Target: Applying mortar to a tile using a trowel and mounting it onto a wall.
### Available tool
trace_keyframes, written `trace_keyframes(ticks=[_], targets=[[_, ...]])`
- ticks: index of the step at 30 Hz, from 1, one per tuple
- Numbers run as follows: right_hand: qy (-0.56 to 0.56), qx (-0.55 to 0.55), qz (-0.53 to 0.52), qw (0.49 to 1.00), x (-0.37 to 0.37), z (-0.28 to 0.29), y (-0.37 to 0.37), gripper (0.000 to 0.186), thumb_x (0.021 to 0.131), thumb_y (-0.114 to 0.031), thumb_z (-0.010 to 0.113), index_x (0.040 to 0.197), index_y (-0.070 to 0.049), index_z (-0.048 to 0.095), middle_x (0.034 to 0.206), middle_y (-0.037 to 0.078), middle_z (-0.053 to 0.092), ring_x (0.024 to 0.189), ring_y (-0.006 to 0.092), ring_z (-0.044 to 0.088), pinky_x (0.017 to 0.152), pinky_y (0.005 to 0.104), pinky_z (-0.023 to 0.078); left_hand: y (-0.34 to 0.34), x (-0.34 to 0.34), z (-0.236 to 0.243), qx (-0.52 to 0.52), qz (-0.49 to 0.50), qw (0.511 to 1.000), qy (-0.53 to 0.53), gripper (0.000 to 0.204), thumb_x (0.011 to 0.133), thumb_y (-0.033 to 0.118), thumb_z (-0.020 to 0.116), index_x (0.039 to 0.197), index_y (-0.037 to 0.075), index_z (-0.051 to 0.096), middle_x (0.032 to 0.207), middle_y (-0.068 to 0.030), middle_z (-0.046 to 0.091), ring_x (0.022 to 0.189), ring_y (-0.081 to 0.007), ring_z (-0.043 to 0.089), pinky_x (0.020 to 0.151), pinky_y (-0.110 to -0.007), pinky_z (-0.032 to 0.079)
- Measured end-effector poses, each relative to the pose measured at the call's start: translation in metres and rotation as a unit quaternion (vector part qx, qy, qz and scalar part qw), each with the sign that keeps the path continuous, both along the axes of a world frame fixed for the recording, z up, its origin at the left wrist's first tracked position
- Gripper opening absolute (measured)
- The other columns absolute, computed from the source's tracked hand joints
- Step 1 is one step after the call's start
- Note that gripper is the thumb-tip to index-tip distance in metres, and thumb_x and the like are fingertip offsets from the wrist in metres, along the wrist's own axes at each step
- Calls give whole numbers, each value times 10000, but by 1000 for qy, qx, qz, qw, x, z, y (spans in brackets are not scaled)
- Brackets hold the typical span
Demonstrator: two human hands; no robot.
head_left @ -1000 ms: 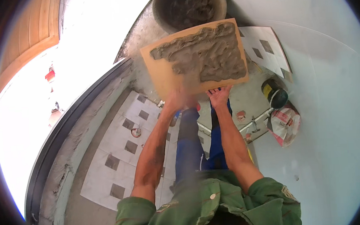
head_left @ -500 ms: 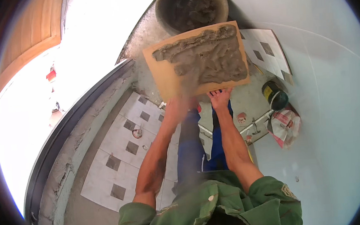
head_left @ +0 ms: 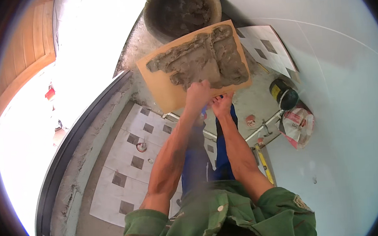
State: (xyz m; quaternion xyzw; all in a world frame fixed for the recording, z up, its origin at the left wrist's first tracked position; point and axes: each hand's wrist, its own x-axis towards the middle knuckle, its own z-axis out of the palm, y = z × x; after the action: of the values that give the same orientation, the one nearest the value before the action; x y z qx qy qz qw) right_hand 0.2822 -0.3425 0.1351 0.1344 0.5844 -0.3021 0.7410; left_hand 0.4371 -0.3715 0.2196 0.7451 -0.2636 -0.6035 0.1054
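A tan board (head_left: 159,87) spread with thick grey mortar (head_left: 229,61) is tilted before me. My right hand (head_left: 220,103) is palm up at its lower edge, holding it. My left hand (head_left: 197,92) is closed at the board's lower part on what looks like a trowel with a blue handle, its blade blurred into the mortar and hard to make out. Behind the board stands a round tub (head_left: 150,14) with mortar inside.
Checkered tiles (head_left: 115,191) lie at left beside a concrete sill (head_left: 73,177). A tile (head_left: 275,35) leans on the right wall (head_left: 338,87). A dark bucket (head_left: 287,97), a sack (head_left: 298,128), pipes, a hammer (head_left: 266,128) and a yellow level (head_left: 265,165) are at right.
My left hand has moved up and right from below the board's edge onto its lower part. The board has shifted slightly left in view, and a smoothed streak shows in the mortar.
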Motion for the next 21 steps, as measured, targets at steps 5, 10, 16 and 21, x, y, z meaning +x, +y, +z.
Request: trace_keyframes(ticks=[5,10,16,21], targets=[[2,41,-6,999,19,13,5,774,874,-658,296,1379,-73,257,1399,144,306,1278,309,300,1055,439,242,-41,31,13,57,226,971,57,313,854,232,438,745,-20,588,710,-266,600,668,-419,606,602,-501,481],[6,-47,32,998,4,-12,26,685,876,-643,321,1313,-118,369,1286,115,440,1154,276,436,984,395,336,2,-31,0,-48,-95,990,-92,365,817,318,505,810,-33,605,810,-287,617,852,-412,622,702,-457,506],[-117,-2,-87,989,6,-17,29,736,875,-664,260,1319,-86,354,1290,130,428,1184,292,394,1018,440,295,30,-8,9,-65,-260,956,-122,253,799,240,525,856,21,637,857,-233,623,827,-356,633,613,-426,521],[-38,43,-66,996,13,3,15,772,860,-685,260,1341,-83,311,1347,164,356,1237,336,340,1037,531,242,-28,85,22,-128,-409,880,-203,337,823,310,497,840,-4,618,809,-200,643,779,-320,649,615,-412,524]])
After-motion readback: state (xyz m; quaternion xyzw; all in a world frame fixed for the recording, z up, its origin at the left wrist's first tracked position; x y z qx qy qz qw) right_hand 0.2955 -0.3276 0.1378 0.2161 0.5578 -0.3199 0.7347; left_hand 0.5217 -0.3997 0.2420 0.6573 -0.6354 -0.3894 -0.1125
